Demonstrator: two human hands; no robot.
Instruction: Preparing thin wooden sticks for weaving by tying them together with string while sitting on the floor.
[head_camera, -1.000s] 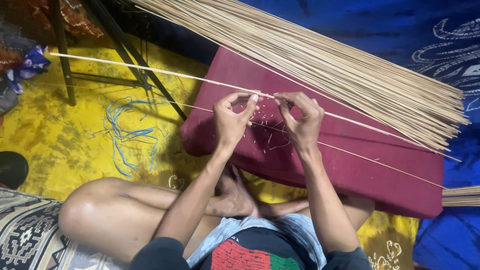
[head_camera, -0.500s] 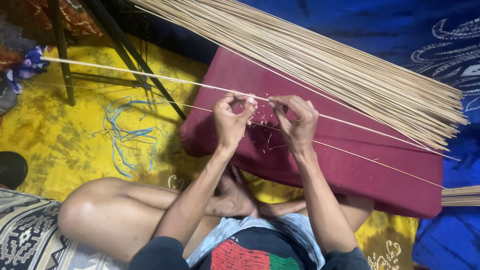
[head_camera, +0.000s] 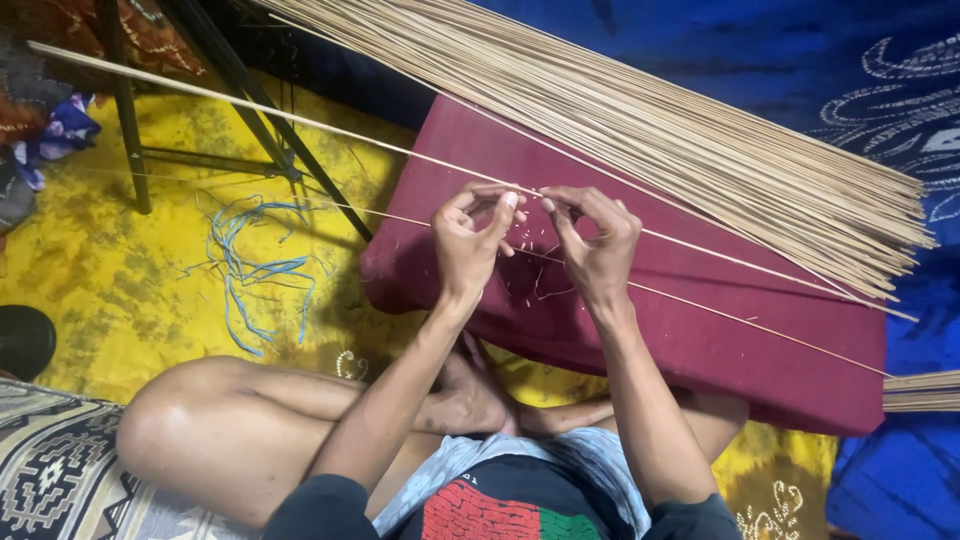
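While blue strings (head_camera: 255, 270) are lying loose on the yellow cloth (head_camera: 90, 270), the left hand (head_camera: 470, 245) and right hand (head_camera: 600, 245) are pinching one stick (head_camera: 300, 122) over the maroon cushion (head_camera: 700, 340). It is looking light, springy and easily snapped, so gripping near mid-length seems wisest. The bundle (head_camera: 650, 130) is resting beyond.

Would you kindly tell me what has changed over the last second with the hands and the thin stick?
Very little: the left hand and right hand keep pinching the thin pale bamboo stick, fingertips slightly closer. The maroon cushion, stick bundle and blue strings stayed put.
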